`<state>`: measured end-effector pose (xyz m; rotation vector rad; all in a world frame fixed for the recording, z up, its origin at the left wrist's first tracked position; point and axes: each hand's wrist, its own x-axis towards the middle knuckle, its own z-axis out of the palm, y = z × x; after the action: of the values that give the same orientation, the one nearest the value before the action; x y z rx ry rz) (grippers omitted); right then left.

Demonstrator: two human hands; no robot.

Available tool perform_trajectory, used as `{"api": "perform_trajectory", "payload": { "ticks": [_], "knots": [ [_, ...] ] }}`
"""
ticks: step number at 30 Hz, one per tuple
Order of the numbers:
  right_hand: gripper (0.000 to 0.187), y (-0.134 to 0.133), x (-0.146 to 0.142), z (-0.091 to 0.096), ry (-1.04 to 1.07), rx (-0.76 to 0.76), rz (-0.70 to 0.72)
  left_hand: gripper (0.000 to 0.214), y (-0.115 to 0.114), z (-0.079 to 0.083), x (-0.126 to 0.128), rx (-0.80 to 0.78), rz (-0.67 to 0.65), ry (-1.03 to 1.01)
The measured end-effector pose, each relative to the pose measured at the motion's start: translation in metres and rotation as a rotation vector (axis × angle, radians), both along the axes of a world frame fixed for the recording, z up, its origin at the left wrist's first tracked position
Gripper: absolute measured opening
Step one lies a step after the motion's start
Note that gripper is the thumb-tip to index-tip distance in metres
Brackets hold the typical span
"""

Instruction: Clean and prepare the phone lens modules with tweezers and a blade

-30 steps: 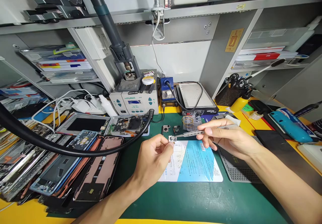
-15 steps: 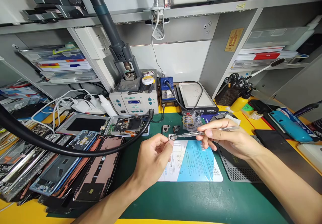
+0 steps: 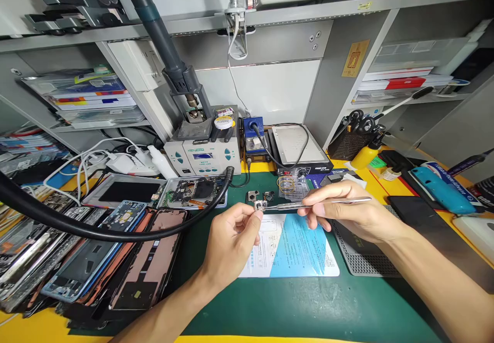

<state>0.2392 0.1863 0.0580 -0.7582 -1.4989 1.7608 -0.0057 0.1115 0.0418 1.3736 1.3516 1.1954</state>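
My left hand (image 3: 231,240) pinches a small square metal camera part (image 3: 261,205) between thumb and fingertips, held just above the green mat (image 3: 293,307). My right hand (image 3: 347,214) grips metal tweezers (image 3: 309,205) whose tips touch that part. Two similar small parts (image 3: 252,196) lie on the mat just behind it. A white and blue packet (image 3: 293,245) lies under both hands.
Several phone frames and back covers (image 3: 96,260) are piled at the left, crossed by a thick black hose (image 3: 96,230). An opened phone (image 3: 189,191), a hot-air station (image 3: 204,152) and a heating plate (image 3: 297,147) stand behind. A mesh pad (image 3: 358,260) and blue tool (image 3: 440,188) lie right.
Both hands have shifted slightly away from me, carrying the small part and tweezers closer to the two parts on the mat. The view has tilted a little.
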Motion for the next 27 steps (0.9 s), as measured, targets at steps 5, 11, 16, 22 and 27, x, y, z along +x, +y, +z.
{"api": "perform_trajectory", "payload": {
  "ticks": [5,11,16,22,27],
  "knots": [
    [0.015,0.0005,0.0012,-0.0005,0.014,0.0,0.013,0.029,0.0,-0.0009,-0.0005,0.003,-0.006,-0.005],
    [0.013,0.0003,0.0026,0.0006,0.016,-0.019,0.022,0.029,-0.0002,-0.0027,-0.0017,0.001,-0.008,-0.01],
    [0.013,0.0003,0.002,0.0015,0.015,-0.027,0.021,0.028,-0.0003,-0.0017,-0.0011,-0.002,-0.009,-0.008],
    [0.014,-0.0004,0.0016,0.0031,0.013,-0.034,0.012,0.028,-0.0013,-0.0002,-0.0003,-0.013,-0.012,-0.011],
    [0.015,-0.0002,0.0012,0.0034,0.01,-0.038,0.008,0.029,-0.0005,-0.0011,-0.0009,-0.032,-0.015,-0.021]
  ]
}}
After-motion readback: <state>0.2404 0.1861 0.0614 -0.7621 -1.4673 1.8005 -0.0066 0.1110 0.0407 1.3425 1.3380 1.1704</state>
